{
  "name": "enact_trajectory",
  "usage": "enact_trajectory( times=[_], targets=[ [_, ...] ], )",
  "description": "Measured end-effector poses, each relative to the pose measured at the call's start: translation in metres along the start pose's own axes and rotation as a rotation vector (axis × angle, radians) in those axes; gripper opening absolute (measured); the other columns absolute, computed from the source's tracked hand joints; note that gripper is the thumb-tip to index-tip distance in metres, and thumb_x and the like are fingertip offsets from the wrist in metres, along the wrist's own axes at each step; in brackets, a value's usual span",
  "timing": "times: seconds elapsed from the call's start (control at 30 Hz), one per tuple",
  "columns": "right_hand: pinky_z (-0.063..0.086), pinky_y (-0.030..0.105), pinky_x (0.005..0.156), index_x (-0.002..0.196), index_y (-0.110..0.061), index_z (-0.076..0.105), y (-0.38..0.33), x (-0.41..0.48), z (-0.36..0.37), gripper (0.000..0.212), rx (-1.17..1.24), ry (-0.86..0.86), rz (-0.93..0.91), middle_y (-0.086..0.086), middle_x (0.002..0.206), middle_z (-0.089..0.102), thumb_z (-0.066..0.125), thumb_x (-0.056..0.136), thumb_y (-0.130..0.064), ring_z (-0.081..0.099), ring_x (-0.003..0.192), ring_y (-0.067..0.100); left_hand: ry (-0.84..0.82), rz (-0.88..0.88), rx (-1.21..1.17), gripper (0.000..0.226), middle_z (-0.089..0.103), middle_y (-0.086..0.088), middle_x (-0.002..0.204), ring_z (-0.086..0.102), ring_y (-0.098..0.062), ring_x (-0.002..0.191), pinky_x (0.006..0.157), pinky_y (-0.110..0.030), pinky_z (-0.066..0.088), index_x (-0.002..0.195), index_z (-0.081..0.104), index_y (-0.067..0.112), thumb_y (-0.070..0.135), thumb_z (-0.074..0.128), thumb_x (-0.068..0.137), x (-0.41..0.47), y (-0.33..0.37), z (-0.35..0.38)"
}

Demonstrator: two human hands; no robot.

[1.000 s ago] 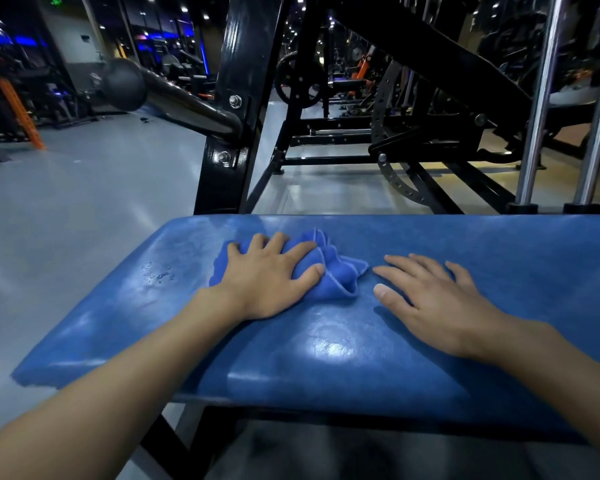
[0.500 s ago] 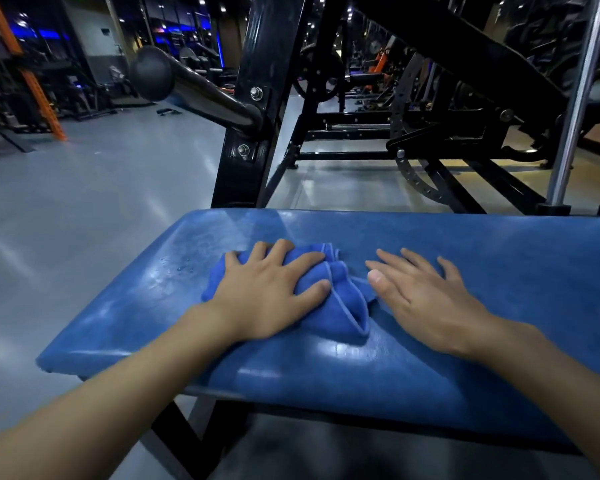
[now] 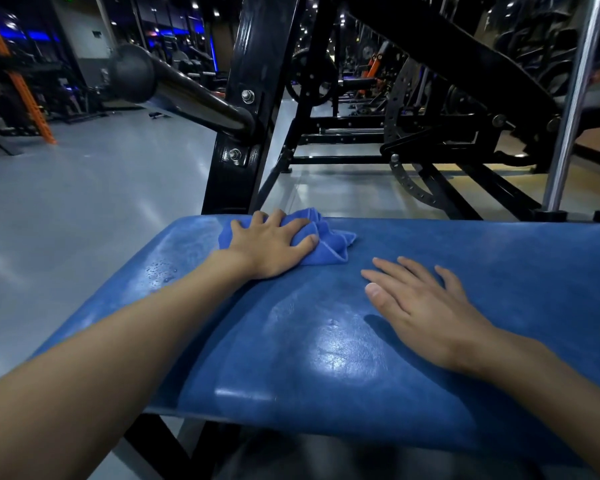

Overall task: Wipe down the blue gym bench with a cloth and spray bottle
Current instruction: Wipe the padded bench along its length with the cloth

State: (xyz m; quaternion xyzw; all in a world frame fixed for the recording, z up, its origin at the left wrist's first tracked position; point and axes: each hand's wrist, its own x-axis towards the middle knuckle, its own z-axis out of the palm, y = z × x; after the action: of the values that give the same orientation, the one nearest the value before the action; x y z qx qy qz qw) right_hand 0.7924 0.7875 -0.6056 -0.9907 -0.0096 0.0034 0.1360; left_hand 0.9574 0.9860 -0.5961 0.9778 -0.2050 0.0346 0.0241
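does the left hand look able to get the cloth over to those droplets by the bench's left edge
Probably yes. The left hand grips the cloth on the bench, and the droplets lie on bare pad just left of its wrist, nothing between. The right hand rests flat, well clear.

dim gym, ceiling spots | glare on bench point(image 3: 329, 351) | edges bowed, background perhaps soft

glossy blue bench pad point(image 3: 326, 341), soft cloth point(image 3: 329, 242)

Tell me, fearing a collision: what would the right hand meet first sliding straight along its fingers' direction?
Likely the blue cloth under the left hand; only bare bench lies before the right hand.
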Motion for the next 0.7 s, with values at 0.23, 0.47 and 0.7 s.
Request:
enact_trajectory(
  times=[0.23, 0.47, 0.7],
  targets=[
    [-0.002, 0.047, 0.119, 0.143, -0.044, 0.035, -0.003, -0.002, -0.003, 0.052, 0.022, 0.014, 0.009, -0.021, 0.160, 0.016, 0.012, 0.098, -0.056, 0.003, 0.149, 0.007, 0.069, 0.084, 0.033, 0.074, 0.040, 0.012, 0.137, 0.036, -0.020, 0.130, 0.104, -0.052, 0.027, 0.142, 0.028, 0.054, 0.077, 0.000, 0.078, -0.117, 0.000, -0.004],
    [-0.003, 0.049, 0.120, 0.149, -0.042, 0.027, -0.011, 0.008, -0.014, 0.061, -0.014, 0.006, -0.040, -0.020, 0.161, 0.013, 0.010, 0.094, -0.060, 0.001, 0.149, 0.007, 0.089, 0.115, 0.021, 0.067, 0.038, 0.018, 0.136, 0.037, -0.017, 0.126, 0.103, -0.051, 0.025, 0.141, 0.023, 0.057, 0.078, 0.002, 0.081, -0.166, -0.004, -0.009],
    [-0.008, 0.048, 0.119, 0.152, -0.046, 0.011, -0.006, 0.017, -0.001, 0.063, -0.104, -0.058, -0.025, -0.020, 0.162, -0.003, 0.007, 0.092, -0.065, -0.010, 0.149, 0.009, 0.036, 0.025, -0.031, 0.074, 0.037, 0.012, 0.138, 0.032, -0.018, 0.131, 0.102, -0.052, 0.026, 0.140, 0.024, 0.059, 0.078, 0.001, 0.072, -0.084, -0.013, -0.007]
  ],
)
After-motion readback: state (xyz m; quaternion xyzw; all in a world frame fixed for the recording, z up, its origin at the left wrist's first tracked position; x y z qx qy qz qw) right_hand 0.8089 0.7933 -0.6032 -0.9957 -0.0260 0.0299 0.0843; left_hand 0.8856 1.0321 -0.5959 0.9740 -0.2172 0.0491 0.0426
